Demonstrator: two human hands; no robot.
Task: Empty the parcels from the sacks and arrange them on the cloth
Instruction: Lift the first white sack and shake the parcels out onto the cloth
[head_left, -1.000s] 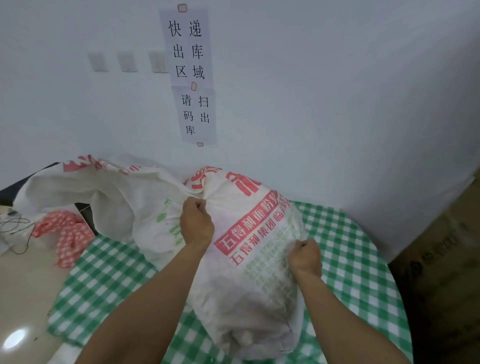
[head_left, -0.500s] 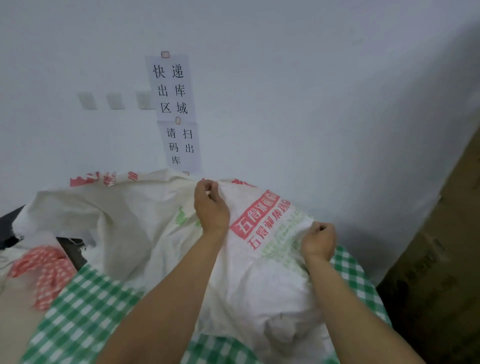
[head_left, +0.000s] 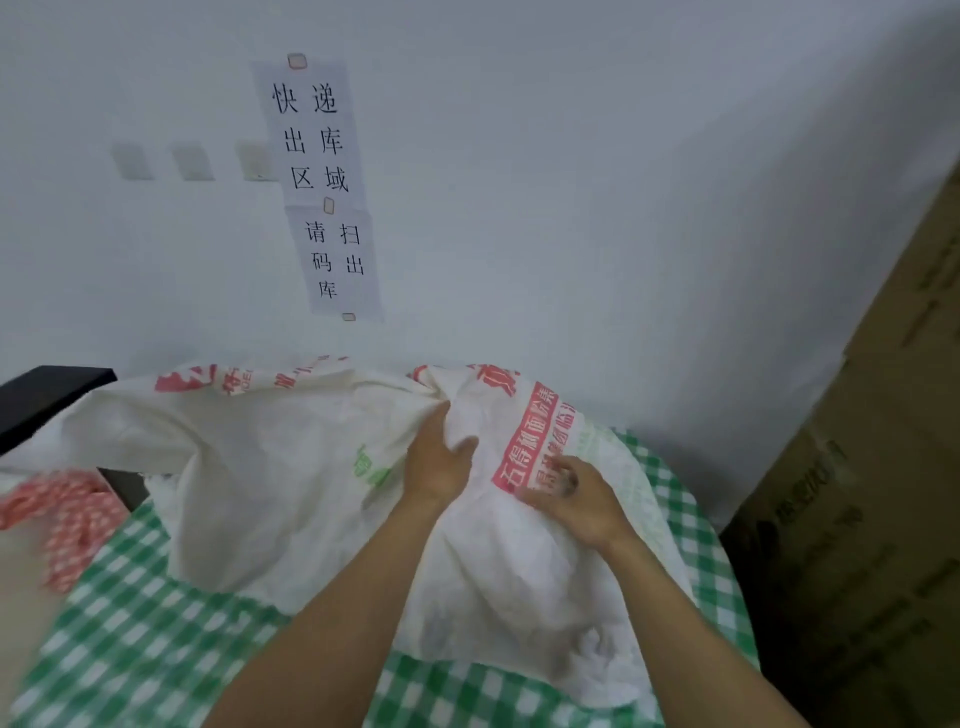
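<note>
- Left hand (head_left: 439, 462): on the upper middle of the sack (head_left: 291, 478). Fingers run into a gathered fold, thumb lies across the top of it, so the fold is pinched between them.
- Right hand (head_left: 576, 499): just beside the left hand, on the sack's red printed band. Fingers are bent onto the fabric but motion-blurred, so I cannot tell whether they grip it.
- The two hands are close together but not touching.
- Sack: white woven, with red and green print, crumpled. Its near end bulges under the right forearm; the contents are hidden. Its far-left part spreads out flat and slack.
- Green checked cloth (head_left: 130, 639): under the sack, showing to the sack's left, near side and right.
- Red-and-white checked cloth (head_left: 67, 519): bunched up left of the sack, beside the green cloth's edge.
- Dark ledge (head_left: 47, 389): at the sack's far-left corner.
- Paper notices (head_left: 317, 135): taped to the white wall above the sack, black characters, one sheet below the other.
- Wall plates (head_left: 192, 162): three in a row, above the sack and left of the notices.
- Cardboard boxes (head_left: 872, 467): stacked to the right of the sack.
</note>
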